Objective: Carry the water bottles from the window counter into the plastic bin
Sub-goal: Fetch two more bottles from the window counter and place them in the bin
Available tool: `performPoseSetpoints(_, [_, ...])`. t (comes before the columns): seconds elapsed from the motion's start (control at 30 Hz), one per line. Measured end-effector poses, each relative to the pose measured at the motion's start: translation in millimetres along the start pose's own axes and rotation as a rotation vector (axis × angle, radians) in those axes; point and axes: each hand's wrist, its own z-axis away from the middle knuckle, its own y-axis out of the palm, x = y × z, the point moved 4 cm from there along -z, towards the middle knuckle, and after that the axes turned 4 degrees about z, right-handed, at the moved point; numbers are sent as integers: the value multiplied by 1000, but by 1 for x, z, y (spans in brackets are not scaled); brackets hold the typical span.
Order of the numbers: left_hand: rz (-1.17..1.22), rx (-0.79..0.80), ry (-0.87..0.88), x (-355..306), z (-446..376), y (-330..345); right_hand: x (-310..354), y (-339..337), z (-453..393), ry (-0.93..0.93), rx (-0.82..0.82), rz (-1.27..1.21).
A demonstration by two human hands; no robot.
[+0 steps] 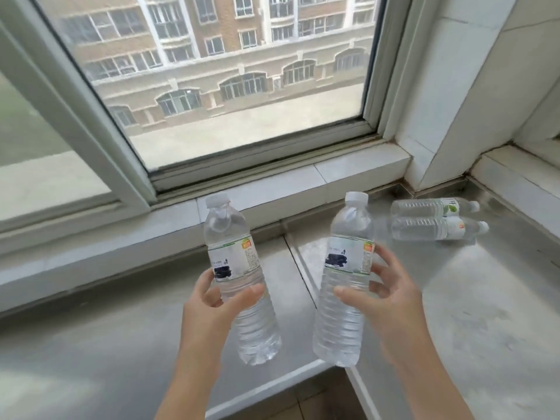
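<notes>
My left hand grips a clear water bottle with a white cap and white label, held upright above the steel window counter. My right hand holds a second, matching bottle around its middle, also upright and off the counter. Two more water bottles lie on their sides at the counter's far right: one nearer the wall, the other just in front of it, caps pointing right. The plastic bin is not in view.
A large window with a white tiled sill runs behind the counter. A white tiled pillar stands at the right corner. The counter's front edge has an inside corner below the bottles, with floor beneath.
</notes>
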Motion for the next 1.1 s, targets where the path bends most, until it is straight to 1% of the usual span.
performPoseSetpoints(0.23, [97, -191, 92, -7, 75, -138, 12, 113, 86, -67, 216, 55])
performPoseSetpoints(0.47, [150, -375, 145, -5, 178, -282, 13, 232, 197, -122, 504, 93])
performPoseSetpoints(0.57, [162, -484, 186, -3, 221, -338, 15, 286, 244, -142, 646, 98])
performPoseSetpoints(0.8, [248, -802, 294, 4, 319, -439, 23, 412, 348, -208, 1052, 128])
performPoseSetpoints(0.9, [260, -977, 340, 11, 363, -475, 19, 466, 397, -209, 1227, 133])
performPoseSetpoints(1.1, [278, -1318, 345, 37, 441, -539, -2, 561, 500, -209, 1563, 145])
